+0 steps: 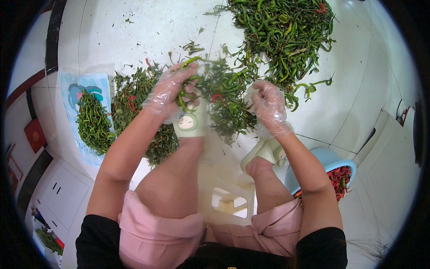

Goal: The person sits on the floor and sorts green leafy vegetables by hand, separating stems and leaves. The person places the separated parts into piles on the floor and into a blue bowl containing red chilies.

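Note:
Both hands wear clear plastic gloves. My left hand (178,84) is closed around several green chili peppers (185,95), above the pale green slipper on my left foot. My right hand (268,102) has its fingers curled at the right edge of a leafy heap (228,87) of stems, green peppers and a red one; whether it pinches anything I cannot tell. Beyond it lies a large pile of green chilies (285,37) on the tiled floor. Left of my feet is a heap of leaves and stems (134,97). Farther left, sorted-looking green chilies (94,124) lie on a blue printed plastic sheet (69,97).
A light blue plastic basin (349,164) with red chilies (337,181) stands by my right leg. A cream plastic stool (250,201) is beneath me. Pale green slippers (263,149) are on my feet. Leaf scraps lie about the floor, and a white cabinet-like surface (383,148) is at right.

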A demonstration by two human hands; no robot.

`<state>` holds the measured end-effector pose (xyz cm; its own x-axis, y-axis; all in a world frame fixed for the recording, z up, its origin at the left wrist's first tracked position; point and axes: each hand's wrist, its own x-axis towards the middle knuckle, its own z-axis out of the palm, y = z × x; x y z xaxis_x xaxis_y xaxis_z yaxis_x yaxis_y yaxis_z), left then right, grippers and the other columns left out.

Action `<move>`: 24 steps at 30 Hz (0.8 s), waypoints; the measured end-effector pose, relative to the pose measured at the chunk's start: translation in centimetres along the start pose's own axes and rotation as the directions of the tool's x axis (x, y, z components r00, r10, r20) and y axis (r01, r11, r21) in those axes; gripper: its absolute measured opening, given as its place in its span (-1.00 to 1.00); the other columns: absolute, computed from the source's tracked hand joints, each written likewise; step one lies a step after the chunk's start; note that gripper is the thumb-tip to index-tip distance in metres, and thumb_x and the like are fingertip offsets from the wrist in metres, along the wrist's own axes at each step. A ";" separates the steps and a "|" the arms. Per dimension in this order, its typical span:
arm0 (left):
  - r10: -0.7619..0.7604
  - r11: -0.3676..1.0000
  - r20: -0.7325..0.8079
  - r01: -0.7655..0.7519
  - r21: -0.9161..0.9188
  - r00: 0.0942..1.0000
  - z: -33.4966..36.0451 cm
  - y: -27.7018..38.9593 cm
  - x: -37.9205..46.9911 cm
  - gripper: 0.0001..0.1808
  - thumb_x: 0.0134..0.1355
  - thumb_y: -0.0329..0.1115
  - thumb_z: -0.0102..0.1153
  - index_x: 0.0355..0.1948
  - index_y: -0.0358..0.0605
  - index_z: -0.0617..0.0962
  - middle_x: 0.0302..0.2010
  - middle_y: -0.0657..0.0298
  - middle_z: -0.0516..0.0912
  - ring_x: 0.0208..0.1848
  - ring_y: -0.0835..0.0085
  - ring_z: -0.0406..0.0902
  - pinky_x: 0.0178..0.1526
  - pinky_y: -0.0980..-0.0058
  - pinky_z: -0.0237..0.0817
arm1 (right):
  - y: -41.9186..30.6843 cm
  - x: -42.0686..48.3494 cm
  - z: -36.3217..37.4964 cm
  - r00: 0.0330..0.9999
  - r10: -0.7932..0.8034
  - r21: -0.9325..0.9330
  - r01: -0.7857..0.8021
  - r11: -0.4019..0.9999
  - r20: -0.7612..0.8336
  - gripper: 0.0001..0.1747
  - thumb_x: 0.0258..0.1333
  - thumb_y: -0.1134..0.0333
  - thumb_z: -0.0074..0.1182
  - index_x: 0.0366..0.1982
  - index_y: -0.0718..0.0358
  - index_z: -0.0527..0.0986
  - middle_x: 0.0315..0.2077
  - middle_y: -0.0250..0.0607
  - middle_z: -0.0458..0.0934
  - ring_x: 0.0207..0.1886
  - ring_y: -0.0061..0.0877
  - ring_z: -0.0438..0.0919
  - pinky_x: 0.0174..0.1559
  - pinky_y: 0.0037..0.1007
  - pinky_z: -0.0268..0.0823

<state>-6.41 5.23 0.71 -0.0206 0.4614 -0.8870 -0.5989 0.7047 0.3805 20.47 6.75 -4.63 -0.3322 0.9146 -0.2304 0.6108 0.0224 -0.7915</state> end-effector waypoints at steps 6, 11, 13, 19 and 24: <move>0.030 0.997 -0.009 -0.029 0.077 1.000 -0.3 -1.5 0.3 -0.72 0.20 -0.39 0.27 -0.10 -0.13 0.48 -0.40 0.35 0.46 -0.59 0.64 0.30 -0.63 0.62 0.11 | -1.3 1.4 2.5 0.956 -0.203 -0.317 0.263 0.911 0.211 -0.65 -0.09 0.46 0.19 -0.16 0.11 0.54 -0.28 -0.10 0.54 -0.32 -0.12 0.54 -0.29 -0.14 0.40; 0.036 0.992 -0.056 -0.029 0.125 0.998 0.7 -0.5 -0.3 -0.71 0.17 -0.39 0.31 -0.15 -0.14 0.47 -0.45 0.37 0.48 -0.58 0.64 0.33 -0.65 0.59 0.12 | -0.9 2.0 3.4 0.954 -0.289 -0.229 0.300 0.926 0.082 -0.76 -0.11 0.48 0.20 -0.29 0.18 0.55 -0.42 -0.08 0.53 -0.36 -0.11 0.52 -0.32 -0.17 0.38; 0.052 0.985 -0.053 -0.043 0.168 0.997 -0.1 -0.6 0.0 -0.68 0.17 -0.32 0.33 -0.11 -0.17 0.52 -0.45 0.34 0.51 -0.56 0.64 0.38 -0.64 0.56 0.18 | -1.9 2.2 3.1 0.991 -0.129 -0.003 0.129 0.992 0.024 -0.89 -0.02 0.46 0.20 -0.38 0.25 0.52 -0.51 -0.22 0.52 -0.48 -0.40 0.52 -0.40 -0.36 0.37; 0.065 0.801 0.240 -0.194 0.566 0.969 0.4 -2.4 -0.4 -0.50 0.11 -0.18 0.38 0.06 -0.12 0.59 -0.31 0.28 0.67 -0.43 0.59 0.52 -0.38 0.59 0.38 | -7.6 2.0 1.0 0.752 0.411 0.517 -0.656 0.550 0.516 -0.92 0.11 0.43 0.15 -0.41 0.25 0.48 -0.56 -0.43 0.47 -0.55 -0.74 0.41 -0.46 -0.59 0.30; -0.025 0.851 0.141 -0.053 0.522 0.990 1.3 -3.5 -0.8 -0.71 0.21 -0.25 0.30 -0.11 -0.12 0.54 -0.33 0.38 0.61 -0.45 0.67 0.43 -0.50 0.65 0.24 | -7.3 1.9 2.1 0.945 0.087 0.198 -0.155 0.968 0.315 -0.92 0.05 0.46 0.14 -0.38 0.26 0.48 -0.51 -0.25 0.54 -0.50 -0.49 0.49 -0.41 -0.46 0.35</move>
<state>-3.26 3.08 0.44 0.1072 0.5148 -0.8506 -0.0909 0.8570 0.5073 13.88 7.45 -0.47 -0.4875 0.7389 -0.4652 0.5003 -0.2002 -0.8424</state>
